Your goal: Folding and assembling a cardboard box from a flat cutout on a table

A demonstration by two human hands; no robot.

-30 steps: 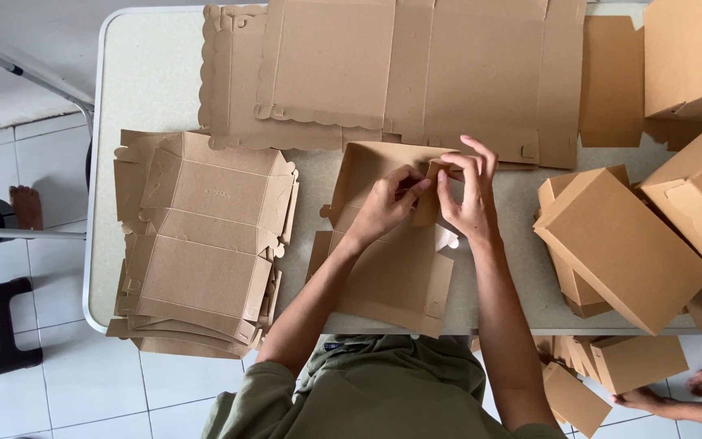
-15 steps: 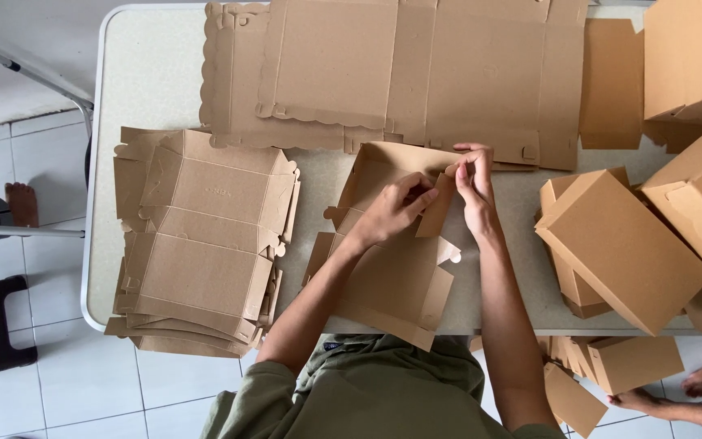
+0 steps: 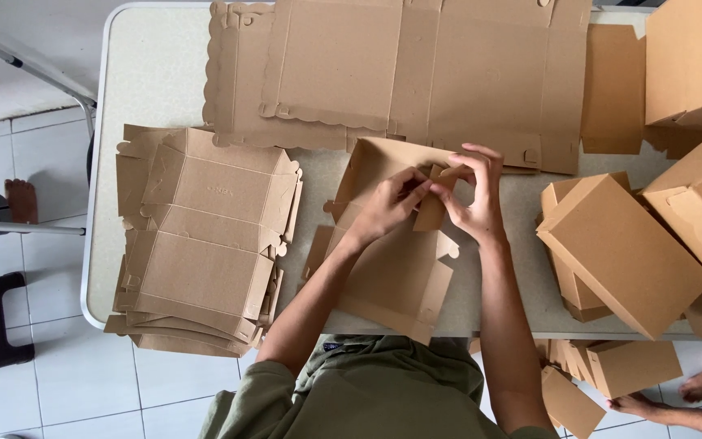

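Both hands (image 3: pixel 436 199) on box blank (image 3: pixel 392 260) flap — long axis near-to-far

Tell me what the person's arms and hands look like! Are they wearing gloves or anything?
No gloves. The left hand and right hand are both bare, with no rings, watch or bracelet that I can see. The forearms are bare too. The person wears an olive-green top, and its short sleeve shows at the left shoulder, loose and wrinkled.
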